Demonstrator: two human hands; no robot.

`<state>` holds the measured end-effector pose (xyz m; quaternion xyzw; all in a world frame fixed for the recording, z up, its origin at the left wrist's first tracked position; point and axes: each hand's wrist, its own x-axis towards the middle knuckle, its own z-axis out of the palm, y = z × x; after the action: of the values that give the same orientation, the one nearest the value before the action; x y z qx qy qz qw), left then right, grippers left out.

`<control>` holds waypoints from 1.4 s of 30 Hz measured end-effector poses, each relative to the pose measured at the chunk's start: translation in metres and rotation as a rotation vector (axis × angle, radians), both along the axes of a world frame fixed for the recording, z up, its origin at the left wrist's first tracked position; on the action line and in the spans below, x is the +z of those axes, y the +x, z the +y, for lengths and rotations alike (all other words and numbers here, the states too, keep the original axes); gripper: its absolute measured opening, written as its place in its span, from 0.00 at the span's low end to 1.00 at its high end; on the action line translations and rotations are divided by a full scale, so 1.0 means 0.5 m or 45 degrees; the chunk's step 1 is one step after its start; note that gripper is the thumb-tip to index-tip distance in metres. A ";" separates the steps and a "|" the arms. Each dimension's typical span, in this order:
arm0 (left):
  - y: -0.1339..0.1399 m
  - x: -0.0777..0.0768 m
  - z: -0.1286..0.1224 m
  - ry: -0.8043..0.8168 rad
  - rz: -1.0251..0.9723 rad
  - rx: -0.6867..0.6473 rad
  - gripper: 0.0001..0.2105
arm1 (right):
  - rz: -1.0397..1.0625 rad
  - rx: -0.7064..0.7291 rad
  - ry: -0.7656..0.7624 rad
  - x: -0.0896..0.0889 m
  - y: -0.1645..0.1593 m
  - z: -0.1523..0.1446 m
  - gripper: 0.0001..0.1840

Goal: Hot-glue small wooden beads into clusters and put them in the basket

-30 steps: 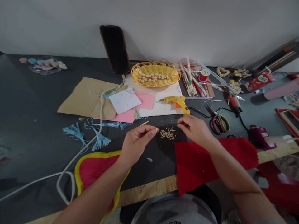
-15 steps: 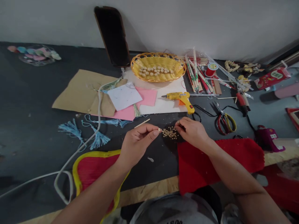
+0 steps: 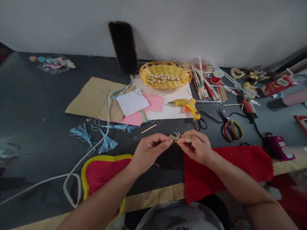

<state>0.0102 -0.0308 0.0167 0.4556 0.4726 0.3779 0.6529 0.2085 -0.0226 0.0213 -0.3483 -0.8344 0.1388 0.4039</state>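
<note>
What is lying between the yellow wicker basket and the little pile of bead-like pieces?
The head view shows a white sheet, a yellow hot glue gun partly over it, then dark tabletop between the basket and the pile.

Left grip [image 3: 151, 149] pinched, thumb [image 3: 164, 146] to forefinger [image 3: 160, 137]; right grip [image 3: 196, 146] likewise, fingertips [image 3: 181, 140] nearly meeting; forearms [image 3: 107, 195] angled inward.

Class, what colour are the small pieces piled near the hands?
The small pieces are pale beige; the head view shows them best.

wicker basket [image 3: 165, 71] set behind glue gun [image 3: 187, 103] | beads [image 3: 177, 135] heaped before it | scissors [image 3: 229, 120] laid to its right | phone [image 3: 124, 48] propped left of basket
</note>
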 end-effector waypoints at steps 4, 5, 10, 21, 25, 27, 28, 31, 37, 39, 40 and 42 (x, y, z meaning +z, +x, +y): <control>0.006 0.006 -0.003 0.018 -0.054 -0.072 0.10 | 0.070 0.001 0.119 -0.001 -0.011 -0.009 0.05; 0.006 0.006 -0.003 0.034 -0.058 -0.084 0.10 | 0.068 0.000 0.137 -0.002 -0.012 -0.010 0.05; 0.003 0.003 -0.005 0.092 -0.042 -0.124 0.09 | 0.027 0.002 0.159 -0.007 -0.015 -0.012 0.04; 0.003 0.002 -0.007 0.117 -0.052 -0.124 0.09 | 0.025 0.031 0.129 -0.015 -0.013 -0.015 0.06; 0.003 0.004 -0.007 0.127 -0.053 -0.119 0.09 | 0.006 0.025 0.120 -0.013 -0.014 -0.014 0.06; 0.003 0.005 -0.007 0.123 -0.056 -0.118 0.09 | 0.016 0.024 0.120 -0.009 -0.014 -0.013 0.05; 0.003 0.006 -0.007 0.121 -0.056 -0.119 0.09 | 0.033 0.026 0.120 -0.007 -0.014 -0.012 0.05; 0.001 0.007 -0.006 0.125 -0.050 -0.124 0.09 | 0.100 0.027 0.114 -0.002 -0.014 -0.011 0.05; -0.002 0.001 -0.008 0.232 0.029 -0.137 0.08 | 0.051 0.034 0.113 -0.004 -0.014 -0.011 0.06; -0.003 -0.002 -0.008 0.263 0.056 -0.144 0.07 | 0.020 0.033 0.113 -0.008 -0.014 -0.011 0.05; -0.003 -0.003 -0.009 0.276 0.066 -0.145 0.07 | 0.009 0.032 0.109 -0.009 -0.013 -0.011 0.05; -0.003 -0.004 -0.009 0.302 0.081 -0.148 0.06 | -0.004 0.034 0.101 -0.011 -0.013 -0.011 0.05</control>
<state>0.0087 -0.0352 0.0146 0.5680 0.4179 0.3781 0.5999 0.2018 -0.0281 0.0158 -0.3209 -0.8445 0.1104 0.4142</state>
